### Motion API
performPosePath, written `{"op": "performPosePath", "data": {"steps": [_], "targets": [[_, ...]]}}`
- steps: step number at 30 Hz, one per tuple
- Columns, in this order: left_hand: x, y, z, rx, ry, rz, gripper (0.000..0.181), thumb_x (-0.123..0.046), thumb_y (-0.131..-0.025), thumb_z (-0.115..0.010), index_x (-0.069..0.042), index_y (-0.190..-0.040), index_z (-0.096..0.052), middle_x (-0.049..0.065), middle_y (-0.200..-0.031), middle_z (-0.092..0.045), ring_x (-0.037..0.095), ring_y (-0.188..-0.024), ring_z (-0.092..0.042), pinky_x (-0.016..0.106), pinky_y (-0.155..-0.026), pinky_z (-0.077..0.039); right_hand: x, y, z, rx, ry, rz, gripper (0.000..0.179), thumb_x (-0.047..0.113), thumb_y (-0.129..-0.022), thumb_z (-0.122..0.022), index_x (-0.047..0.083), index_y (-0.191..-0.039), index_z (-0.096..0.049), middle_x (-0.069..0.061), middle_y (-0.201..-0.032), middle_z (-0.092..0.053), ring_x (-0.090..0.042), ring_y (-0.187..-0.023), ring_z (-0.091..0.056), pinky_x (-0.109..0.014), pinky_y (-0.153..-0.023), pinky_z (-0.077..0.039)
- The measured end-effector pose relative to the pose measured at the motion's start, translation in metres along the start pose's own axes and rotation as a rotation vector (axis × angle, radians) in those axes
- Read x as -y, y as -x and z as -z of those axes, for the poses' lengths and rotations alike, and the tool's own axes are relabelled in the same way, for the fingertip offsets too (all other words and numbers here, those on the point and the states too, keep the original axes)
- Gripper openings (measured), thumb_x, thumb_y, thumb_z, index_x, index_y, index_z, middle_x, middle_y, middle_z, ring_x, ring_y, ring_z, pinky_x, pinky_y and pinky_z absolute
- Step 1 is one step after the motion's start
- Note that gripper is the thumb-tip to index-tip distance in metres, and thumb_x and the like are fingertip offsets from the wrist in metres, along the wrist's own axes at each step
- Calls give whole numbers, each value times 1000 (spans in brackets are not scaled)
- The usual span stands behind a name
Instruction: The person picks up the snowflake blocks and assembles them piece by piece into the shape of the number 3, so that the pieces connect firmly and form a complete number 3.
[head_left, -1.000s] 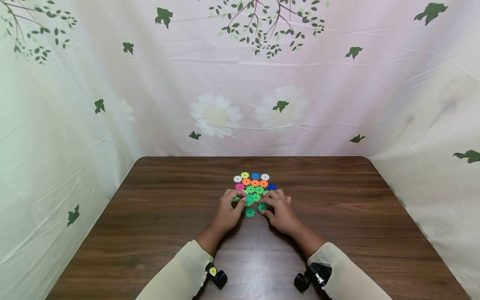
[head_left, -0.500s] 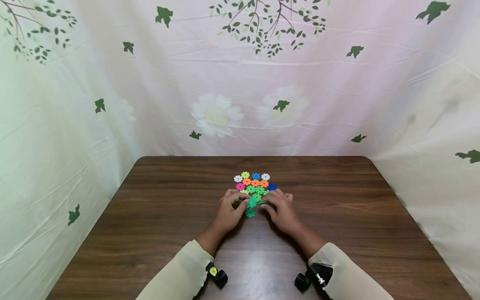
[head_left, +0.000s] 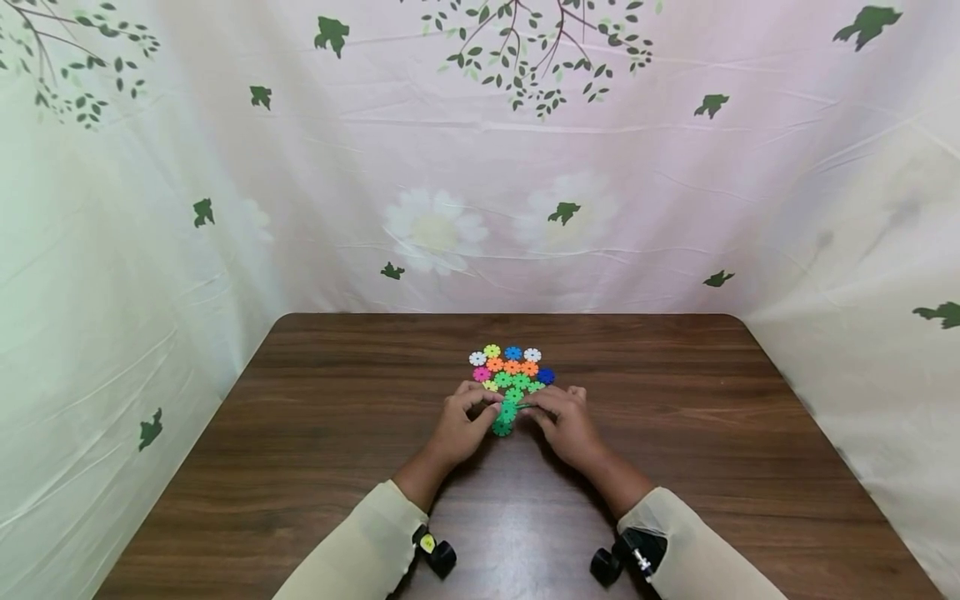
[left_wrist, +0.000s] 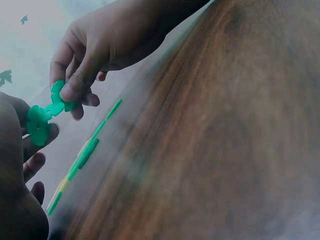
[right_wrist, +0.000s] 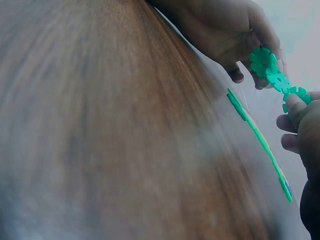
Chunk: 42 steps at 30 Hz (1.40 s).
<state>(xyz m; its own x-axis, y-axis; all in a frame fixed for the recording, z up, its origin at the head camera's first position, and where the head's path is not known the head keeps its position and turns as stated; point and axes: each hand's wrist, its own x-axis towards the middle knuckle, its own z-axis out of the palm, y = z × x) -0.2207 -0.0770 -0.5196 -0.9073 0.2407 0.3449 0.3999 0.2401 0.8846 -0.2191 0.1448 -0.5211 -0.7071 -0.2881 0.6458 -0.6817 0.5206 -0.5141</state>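
My left hand point(head_left: 461, 423) and right hand point(head_left: 566, 423) meet over the table, gripping a short chain of green snowflake discs between them. In the left wrist view, my left hand holds one notched end disc point(left_wrist: 37, 125). A middle disc point(left_wrist: 54, 109) leads to the other end, pinched by my right thumb and fingers. The right wrist view shows the same chain, with its left-hand disc point(right_wrist: 263, 62) face-on and the right-hand disc point(right_wrist: 301, 95) partly covered by the thumb. Another green disc point(head_left: 502, 429) lies on the table just below the hands.
Beyond the hands lies a flat cluster of colourful snowflake discs: orange point(head_left: 512, 367), white point(head_left: 532, 355), blue point(head_left: 513, 353), pink point(head_left: 482, 375), yellow and green. They rest on a brown wooden table point(head_left: 360, 467). A printed curtain point(head_left: 480, 167) surrounds its back and sides.
The green disc in my right hand has turned edge-on and moved left against the left hand's discs. The left hand's discs have shifted slightly right and nearer me, and the hands are closer together.
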Motion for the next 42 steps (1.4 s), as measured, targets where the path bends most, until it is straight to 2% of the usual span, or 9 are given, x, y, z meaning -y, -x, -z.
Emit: {"op": "performPosePath", "data": {"steps": [4,10,16,21,25,32,35,39,42], "targets": [[0,0,0,10,-3,2,16,-7,-104,-70,-1,-113,-83,14,-117,-74,22,-111,-64,28,-94,-51,0,0,0,-11,-4,21,21,-5,-83,-87,10,-96,-84,-5,-95,-83,-24,-89,-77,-36,-87,-23],[1,0,0,20,5,-7,16,-5,-103,-71,0,-112,-84,16,-112,-76,24,-110,-65,29,-96,-52,-3,0,0,-20,23,108,26,-6,-79,-89,11,-97,-86,-3,-95,-83,-22,-88,-75,-37,-85,-24],[-1,0,1,31,35,-4,16,-4,-103,-71,2,-110,-84,18,-109,-79,10,-101,-66,25,-92,-54,-4,1,0,-22,50,156,26,-6,-79,-89,11,-98,-87,-3,-95,-83,-21,-87,-73,-38,-84,-25],[-1,2,1,58,50,-16,20,-6,-106,-69,5,-116,-82,21,-111,-82,-1,-94,-67,21,-84,-58,-4,1,1,-3,44,149,24,-4,-80,-89,11,-99,-87,-2,-95,-82,-20,-88,-73,-38,-85,-25],[-2,1,0,76,63,-13,21,-10,-107,-70,3,-119,-81,20,-112,-83,-2,-92,-69,20,-82,-59,-2,1,2,36,25,121,24,-3,-83,-88,12,-102,-87,-1,-96,-83,-18,-88,-73,-37,-86,-25],[-2,-2,-2,63,101,56,23,-10,-106,-71,6,-121,-79,22,-103,-81,1,-88,-68,19,-83,-57,-1,0,4,61,5,103,24,-2,-85,-87,11,-104,-87,-1,-99,-84,-18,-90,-74,-37,-86,-25],[-3,-2,-2,71,131,98,23,-10,-106,-71,7,-122,-77,24,-100,-79,5,-75,-65,20,-68,-55,0,1,3,63,12,119,27,-4,-83,-88,11,-106,-87,-2,-101,-84,-18,-89,-74,-37,-86,-24],[-4,-2,-2,85,208,141,19,-10,-107,-70,7,-114,-75,28,-96,-77,9,-57,-60,21,-50,-48,0,1,2,65,36,134,32,-5,-81,-89,12,-108,-87,-2,-102,-85,-17,-88,-75,-37,-86,-25],[-3,-2,-2,100,240,135,21,-11,-109,-67,8,-108,-77,32,-90,-77,10,-54,-60,22,-50,-49,0,1,3,72,39,128,30,-3,-82,-89,12,-108,-87,-2,-102,-85,-17,-89,-75,-37,-87,-25]]}}
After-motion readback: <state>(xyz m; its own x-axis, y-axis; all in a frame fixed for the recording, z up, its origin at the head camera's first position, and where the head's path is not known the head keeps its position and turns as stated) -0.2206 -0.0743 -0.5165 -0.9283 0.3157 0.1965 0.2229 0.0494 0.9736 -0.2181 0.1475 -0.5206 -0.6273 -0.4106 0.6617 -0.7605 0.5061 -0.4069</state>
